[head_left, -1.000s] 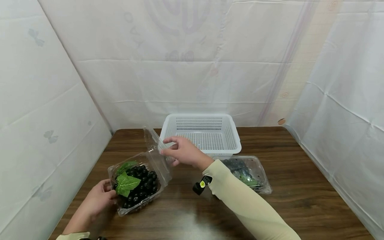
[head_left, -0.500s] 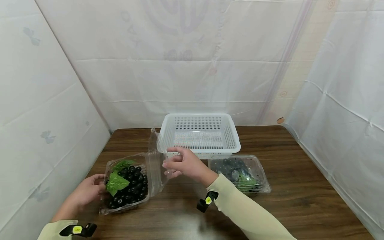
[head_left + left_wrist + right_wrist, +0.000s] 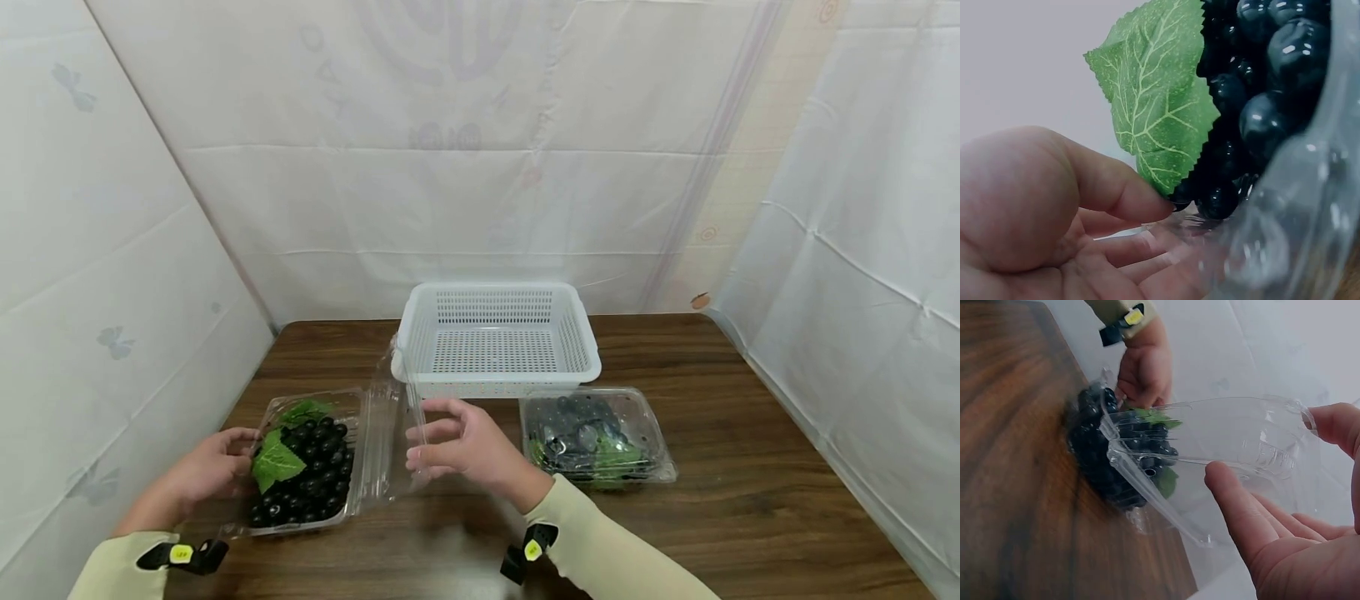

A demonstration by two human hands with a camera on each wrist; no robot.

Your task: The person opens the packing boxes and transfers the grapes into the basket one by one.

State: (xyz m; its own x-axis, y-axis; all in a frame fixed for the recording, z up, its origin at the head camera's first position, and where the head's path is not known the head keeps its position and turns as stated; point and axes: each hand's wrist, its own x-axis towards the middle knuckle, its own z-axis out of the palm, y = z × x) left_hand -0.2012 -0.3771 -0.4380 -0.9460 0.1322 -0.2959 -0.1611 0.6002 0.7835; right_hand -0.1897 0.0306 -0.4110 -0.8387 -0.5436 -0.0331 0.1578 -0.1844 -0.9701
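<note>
A clear plastic clamshell box [image 3: 356, 467] stands on the left of the table, filled with glossy dark grapes [image 3: 318, 467] and green leaves [image 3: 1154, 100]. At its left side my left hand [image 3: 213, 471] pinches the rim, thumb beside a leaf and fingers below. The hinged lid [image 3: 1241, 431] stands raised on the box's right. My right hand [image 3: 468, 450] holds this lid by its free edge, thumb at a corner and fingers spread along the outer face. The lower fingers of the right hand are partly seen through the plastic.
A white perforated basket [image 3: 592, 362] stands at the back against the white cloth wall [image 3: 480, 200]. Right of my right hand lies another clear box [image 3: 652, 442], closed over dark grapes and leaves. The dark wooden table [image 3: 750, 500] is under everything.
The box of grapes has slid left with my left hand and its lid leans further open to the right. My right hand has moved right and nearer, uncovering the basket and the second box.
</note>
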